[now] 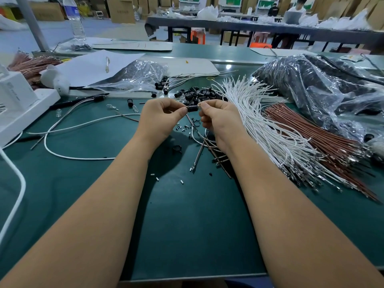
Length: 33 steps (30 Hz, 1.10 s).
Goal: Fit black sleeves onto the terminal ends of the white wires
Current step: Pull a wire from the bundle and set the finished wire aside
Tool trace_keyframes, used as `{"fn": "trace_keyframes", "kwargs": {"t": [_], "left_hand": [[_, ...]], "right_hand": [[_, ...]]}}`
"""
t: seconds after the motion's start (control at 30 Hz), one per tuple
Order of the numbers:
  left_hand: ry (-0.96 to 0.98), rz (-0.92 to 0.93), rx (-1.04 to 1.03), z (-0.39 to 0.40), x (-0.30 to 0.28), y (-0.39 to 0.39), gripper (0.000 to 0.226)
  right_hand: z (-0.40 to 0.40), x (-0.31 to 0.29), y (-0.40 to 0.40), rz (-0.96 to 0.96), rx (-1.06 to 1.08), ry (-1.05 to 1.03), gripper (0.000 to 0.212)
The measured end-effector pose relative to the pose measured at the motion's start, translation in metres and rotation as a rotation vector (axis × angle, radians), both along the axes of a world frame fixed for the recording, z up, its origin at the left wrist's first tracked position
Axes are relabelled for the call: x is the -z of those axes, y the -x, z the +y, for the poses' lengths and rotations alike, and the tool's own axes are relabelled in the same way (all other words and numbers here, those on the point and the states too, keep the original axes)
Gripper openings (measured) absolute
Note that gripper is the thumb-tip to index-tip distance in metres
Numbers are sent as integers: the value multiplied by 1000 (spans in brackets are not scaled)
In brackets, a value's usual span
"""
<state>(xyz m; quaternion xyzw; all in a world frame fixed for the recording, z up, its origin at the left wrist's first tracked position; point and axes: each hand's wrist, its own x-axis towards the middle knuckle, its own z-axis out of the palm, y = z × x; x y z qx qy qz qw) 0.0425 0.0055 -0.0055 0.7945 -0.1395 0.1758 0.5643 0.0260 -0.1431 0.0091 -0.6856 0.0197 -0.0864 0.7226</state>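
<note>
My left hand (161,118) pinches one end of a small black sleeve (192,109) held above the green table. My right hand (218,119) pinches its other end, where a bit of metal terminal shows; wires (199,135) hang from under that hand to the mat. Just behind my hands lies a heap of loose black sleeves (198,95). A big fan of white wires (255,121) with metal terminal ends spreads to the right. At the back centre, a few white wires with black sleeves fitted (166,85) lie together.
Brown wires (315,138) lie beside the white ones; another brown bundle (31,65) sits far left. A large plastic bag of black parts (324,88) fills the right. A clear bag (141,75), paper sheets, a white device (18,100), long cables and small scraps litter the green mat (187,225).
</note>
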Motion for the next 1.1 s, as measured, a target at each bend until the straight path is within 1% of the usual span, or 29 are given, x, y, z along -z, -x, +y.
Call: {"fn": "trace_keyframes", "kwargs": {"t": [0.23,0.37,0.53,0.6,0.8,0.93,1.1], "left_hand": [[8,25,7,3,0,0,7],[13,19,31,1,-1,3,6],[22,22,27,1,-3,6,9],[47,36,28,0,-3,7,13],[122,89,60,-4,-3,7,16],[134,100,70,-3,-1,6,14],[120,16,-1,-3,-4,5,16]], "right_hand": [[0,4,-1,-41,7,75,10],[0,6,-3,-16,-8,30,14],[0,8,-2,-36,-27,19,15],[0,9,-1,-42,-41,-7,15],[1,9,0,-80,-94,-97,12],[1,9,1,-110,-114,-80,14],[4,9,2,-153,-75,-65,11]]}}
